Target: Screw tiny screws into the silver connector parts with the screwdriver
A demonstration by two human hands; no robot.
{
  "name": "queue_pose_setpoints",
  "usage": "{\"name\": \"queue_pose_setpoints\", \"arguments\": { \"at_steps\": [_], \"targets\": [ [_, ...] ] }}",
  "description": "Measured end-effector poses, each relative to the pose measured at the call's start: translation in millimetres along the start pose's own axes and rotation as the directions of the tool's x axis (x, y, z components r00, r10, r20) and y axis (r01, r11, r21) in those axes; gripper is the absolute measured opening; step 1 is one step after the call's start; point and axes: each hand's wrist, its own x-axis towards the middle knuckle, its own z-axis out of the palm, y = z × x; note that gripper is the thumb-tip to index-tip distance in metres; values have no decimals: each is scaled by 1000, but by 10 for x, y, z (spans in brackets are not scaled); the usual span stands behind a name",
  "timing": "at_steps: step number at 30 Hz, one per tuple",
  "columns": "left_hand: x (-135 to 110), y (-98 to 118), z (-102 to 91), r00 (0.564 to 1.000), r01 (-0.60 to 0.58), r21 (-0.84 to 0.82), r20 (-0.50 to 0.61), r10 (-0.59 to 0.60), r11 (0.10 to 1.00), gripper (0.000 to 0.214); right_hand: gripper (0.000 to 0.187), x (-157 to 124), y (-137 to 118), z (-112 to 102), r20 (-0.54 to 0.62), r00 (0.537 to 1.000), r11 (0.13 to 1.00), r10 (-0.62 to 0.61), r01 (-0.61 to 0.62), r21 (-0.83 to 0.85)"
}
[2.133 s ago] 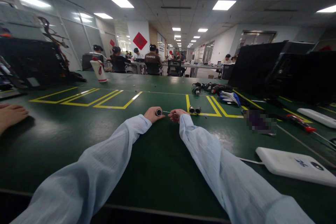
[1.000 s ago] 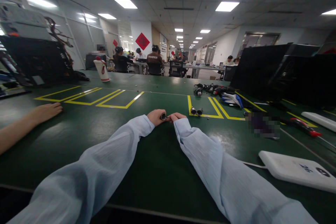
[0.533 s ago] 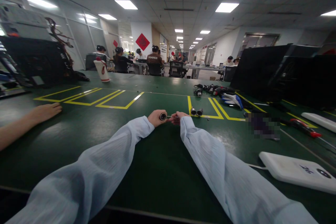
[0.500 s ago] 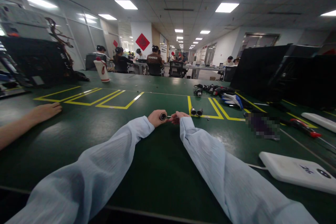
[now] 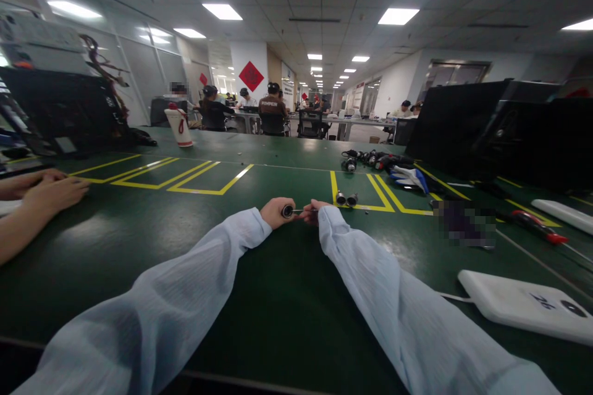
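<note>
Near the middle of the table my left hand [image 5: 275, 213] is wrapped round a short cylindrical metal part [image 5: 288, 211], whose dark hollow round end faces me. Just to its right, my right hand [image 5: 313, 211] pinches a thin metal rod [image 5: 299, 210] that reaches to the side of that part. Fingers hide the rod's other end, so its kind is not clear. Two similar cylindrical metal parts [image 5: 346, 199] stand side by side beyond my right hand, at the yellow tape line.
A co-worker's hands [image 5: 55, 191] rest at the left. Several metal parts with dark leads [image 5: 361, 159] and a blue-white glove [image 5: 410, 178] lie at the back right. Nearer are a red-black screwdriver [image 5: 540, 226] and a white power bank [image 5: 523, 305]. A paper cup [image 5: 180, 128] stands back left.
My hands stay almost in place; the rod between them shows slightly more of its length. At the left, the co-worker's arm has drawn back and a second hand has come into view.
</note>
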Motion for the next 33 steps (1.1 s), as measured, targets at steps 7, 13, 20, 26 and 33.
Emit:
{"name": "queue_pose_setpoints", "arguments": {
  "at_steps": [7,13,20,26,33],
  "targets": [
    [0,-46,17,999,23,29,-48,-21,999,14,26,-124,16,52,-1,992,991,-130,130,27],
    [3,-27,2,1000,-25,43,-19,26,999,13,29,-111,28,47,19,995,995,-101,101,5],
    [0,-44,13,998,-10,-34,-55,8,999,16,37,70,36,0,36,997,997,71,-72,31],
    [6,-51,15,997,20,-71,-79,-26,997,15,35,-2,25,25,23,1000,998,-1,0,66],
    [20,-63,-2,998,24,-48,-50,-27,999,16,30,-95,24,34,44,998,996,-45,42,83]
  ]
}}
